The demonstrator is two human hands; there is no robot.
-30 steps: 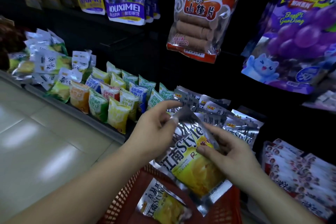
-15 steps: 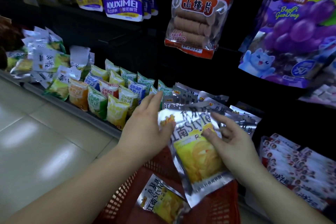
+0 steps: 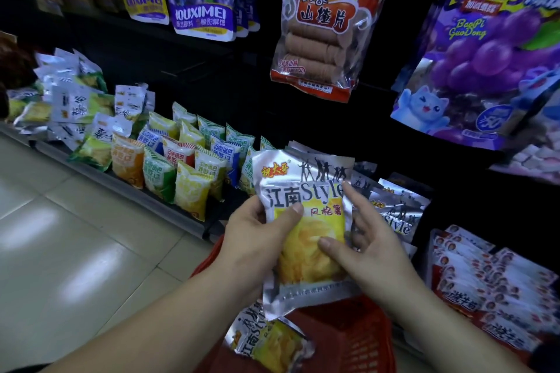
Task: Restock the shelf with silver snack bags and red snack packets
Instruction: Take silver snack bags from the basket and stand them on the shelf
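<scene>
Left hand (image 3: 257, 239): fingers wrapped round the left edge of the silver snack bag (image 3: 306, 221), thumb pressed on its front.
Right hand (image 3: 366, 239): fingers spread fairly wide along the bag's right edge, thumb on the yellow print.
Held bag: upright, above the red basket (image 3: 342, 339), in front of the shelf's front edge.
Basket: one more silver bag (image 3: 269, 342) lies inside.
Shelf (image 3: 169, 206): silver bags in a row (image 3: 394, 209) just behind the right hand; red snack packets (image 3: 491, 285) toward its right end; small colourful packets (image 3: 181, 166) toward its left.
</scene>
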